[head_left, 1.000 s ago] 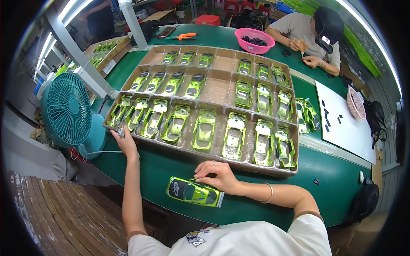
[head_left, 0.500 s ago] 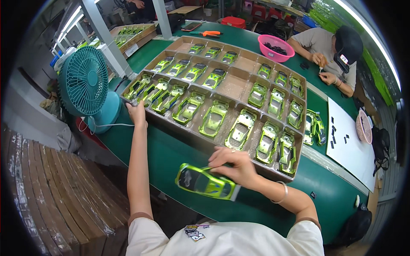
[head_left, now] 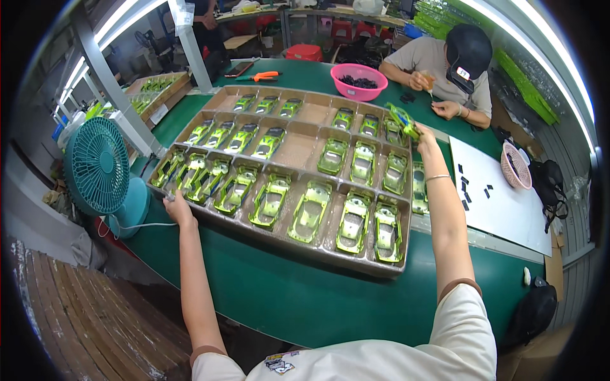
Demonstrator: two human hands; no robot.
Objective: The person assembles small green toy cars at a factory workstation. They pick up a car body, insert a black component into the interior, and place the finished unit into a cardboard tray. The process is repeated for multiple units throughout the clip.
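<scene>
A brown moulded tray (head_left: 298, 130) full of several green toy car bodies lies on the green table (head_left: 298, 292). My right hand (head_left: 422, 136) is stretched over the tray's far right side, gripping one green car body (head_left: 403, 120) tilted in the air above the cars there. My left hand (head_left: 178, 206) rests at the tray's near left corner, closed on a small pale object that I cannot make out.
A teal desk fan (head_left: 98, 168) stands left of the tray. Opposite sits another person (head_left: 445, 63) working with small parts beside a pink bowl (head_left: 359, 79). A white sheet (head_left: 502, 197) with dark pieces and a pink basket (head_left: 516, 165) lie at right. Orange pliers (head_left: 264, 76) lie at the back.
My right hand has lifted the green car body off the table's near edge and carried it to the tray's far right side. My left hand has stayed at the tray's corner.
</scene>
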